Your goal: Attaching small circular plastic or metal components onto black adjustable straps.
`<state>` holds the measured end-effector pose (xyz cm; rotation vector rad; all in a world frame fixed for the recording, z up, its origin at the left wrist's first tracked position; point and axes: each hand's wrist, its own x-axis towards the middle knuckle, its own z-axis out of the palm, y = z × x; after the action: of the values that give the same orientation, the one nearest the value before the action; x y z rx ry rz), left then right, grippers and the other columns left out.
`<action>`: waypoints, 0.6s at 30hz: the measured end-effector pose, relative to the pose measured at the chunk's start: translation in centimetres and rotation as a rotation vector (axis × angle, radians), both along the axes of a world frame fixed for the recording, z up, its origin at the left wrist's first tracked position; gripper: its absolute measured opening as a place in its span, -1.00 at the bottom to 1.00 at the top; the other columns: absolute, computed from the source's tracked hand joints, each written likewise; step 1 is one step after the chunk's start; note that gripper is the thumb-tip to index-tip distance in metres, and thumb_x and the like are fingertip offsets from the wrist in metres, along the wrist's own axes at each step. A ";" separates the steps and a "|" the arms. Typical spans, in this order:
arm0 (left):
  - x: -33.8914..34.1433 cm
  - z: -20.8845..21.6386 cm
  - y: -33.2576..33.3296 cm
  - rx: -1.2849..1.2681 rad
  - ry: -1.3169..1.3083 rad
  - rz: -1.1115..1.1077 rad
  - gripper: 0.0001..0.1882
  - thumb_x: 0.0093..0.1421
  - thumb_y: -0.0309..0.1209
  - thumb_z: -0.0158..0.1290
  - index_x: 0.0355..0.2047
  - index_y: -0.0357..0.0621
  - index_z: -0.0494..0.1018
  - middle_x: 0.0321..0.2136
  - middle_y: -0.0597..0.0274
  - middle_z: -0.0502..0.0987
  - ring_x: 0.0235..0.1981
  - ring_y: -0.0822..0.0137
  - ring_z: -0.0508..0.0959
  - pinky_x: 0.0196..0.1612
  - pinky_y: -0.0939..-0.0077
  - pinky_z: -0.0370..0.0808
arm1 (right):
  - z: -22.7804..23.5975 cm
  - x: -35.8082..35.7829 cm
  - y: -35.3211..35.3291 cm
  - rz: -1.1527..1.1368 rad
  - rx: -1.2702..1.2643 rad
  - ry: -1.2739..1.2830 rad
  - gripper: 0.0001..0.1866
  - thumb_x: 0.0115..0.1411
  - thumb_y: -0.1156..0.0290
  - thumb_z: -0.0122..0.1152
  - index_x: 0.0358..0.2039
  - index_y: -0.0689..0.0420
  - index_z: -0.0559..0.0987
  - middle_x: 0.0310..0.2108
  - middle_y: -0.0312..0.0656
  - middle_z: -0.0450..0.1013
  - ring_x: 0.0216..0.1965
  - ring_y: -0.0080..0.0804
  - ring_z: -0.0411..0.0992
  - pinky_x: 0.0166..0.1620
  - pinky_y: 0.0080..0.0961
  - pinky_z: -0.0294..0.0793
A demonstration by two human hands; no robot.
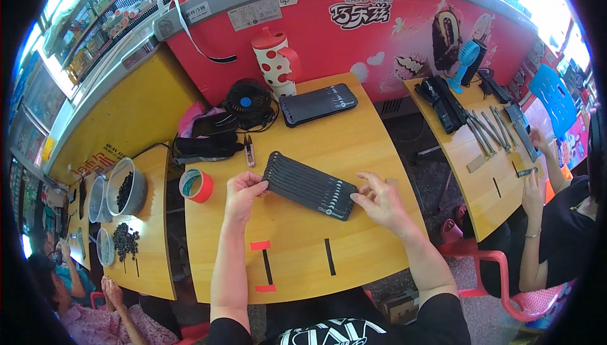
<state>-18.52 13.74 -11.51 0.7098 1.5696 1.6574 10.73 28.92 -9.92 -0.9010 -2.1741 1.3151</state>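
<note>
A fanned stack of flat black strips (310, 187), with pale markings near the right end, is held tilted above the wooden table (297, 231). My left hand (245, 196) pinches its left end between thumb and fingers. At the right end my right hand (381, 203) grips the edge with its thumb and fingertips. Beyond them, a second pile of similar black strips (319, 104) lies at the far side of the table. Left of the held stack are small pink-handled nippers (249, 153) and a red tape roll (202, 187).
A black fan (248, 101), a dark pouch (212, 141) and a red-and-white spotted tumbler (274, 60) stand at the back. Black tape marks (330, 256) lie nearer me. Co-workers sit at the right table (461, 155) and the left table (152, 231), which bears bowls (136, 199).
</note>
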 end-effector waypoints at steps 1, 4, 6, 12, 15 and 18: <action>-0.1 -0.3 -0.2 -0.004 -0.003 -0.002 -0.96 0.08 -0.62 0.12 -0.43 -0.27 0.49 -0.52 0.23 0.58 -0.53 0.47 0.55 -0.44 0.66 0.43 | -0.2 -0.2 -0.2 -0.002 -0.004 -0.003 -0.48 0.10 0.44 0.29 0.06 0.26 0.38 -0.37 -0.05 0.47 -0.41 -0.39 0.49 -0.31 -0.47 0.48; -0.2 -0.8 -0.6 0.032 -0.114 0.029 -0.96 0.09 -0.63 0.11 -0.44 -0.26 0.48 -0.50 0.19 0.59 -0.53 0.44 0.57 -0.42 0.66 0.45 | -0.5 -0.7 -0.7 0.054 -0.256 0.083 -0.31 0.03 0.65 0.28 0.19 0.19 0.25 -0.33 -0.21 0.42 -0.35 -0.58 0.43 -0.34 -0.65 0.41; -0.2 -0.5 -0.5 0.062 -0.148 0.009 -0.94 0.10 -0.65 0.10 -0.43 -0.26 0.47 -0.49 0.16 0.59 -0.52 0.42 0.58 -0.41 0.65 0.47 | -0.1 -1.2 -1.0 0.010 -0.300 0.196 -0.24 0.01 0.74 0.24 0.23 0.16 0.18 -0.32 -0.24 0.40 -0.29 -0.59 0.42 -0.28 -0.68 0.41; 2.0 0.8 -0.4 0.183 -0.278 -0.175 -0.81 0.05 -0.69 0.12 -0.29 -0.30 0.48 -0.40 0.13 0.60 -0.39 0.38 0.60 -0.31 0.63 0.51 | -0.4 -1.3 0.3 -0.139 -0.406 0.599 -0.34 0.06 0.80 0.13 0.19 0.25 0.20 -0.28 -0.23 0.45 -0.26 -0.60 0.42 -0.14 -0.66 0.44; 3.8 1.6 0.0 0.283 -0.286 -0.204 -0.66 0.00 -0.73 0.15 -0.16 -0.33 0.49 -0.33 0.10 0.60 -0.28 0.37 0.60 -0.18 0.56 0.54 | -0.9 -0.6 2.1 -0.173 -0.519 0.718 -0.49 0.07 0.79 0.14 0.07 0.31 0.32 -0.29 -0.21 0.47 -0.27 -0.57 0.45 -0.15 -0.65 0.47; 4.2 0.5 -0.6 0.304 -0.198 -0.297 -0.55 -0.06 -0.75 0.19 -0.09 -0.33 0.49 -0.28 0.09 0.61 -0.24 0.36 0.59 -0.09 0.49 0.53 | -1.7 0.0 2.8 -0.188 -0.599 0.826 -0.67 0.11 0.76 0.14 -0.08 0.30 0.44 -0.29 -0.18 0.51 -0.28 -0.55 0.48 -0.16 -0.65 0.50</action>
<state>-14.36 13.18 -11.01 0.8583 1.0304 1.6971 10.72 31.71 -11.61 -0.5659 -1.0629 1.8461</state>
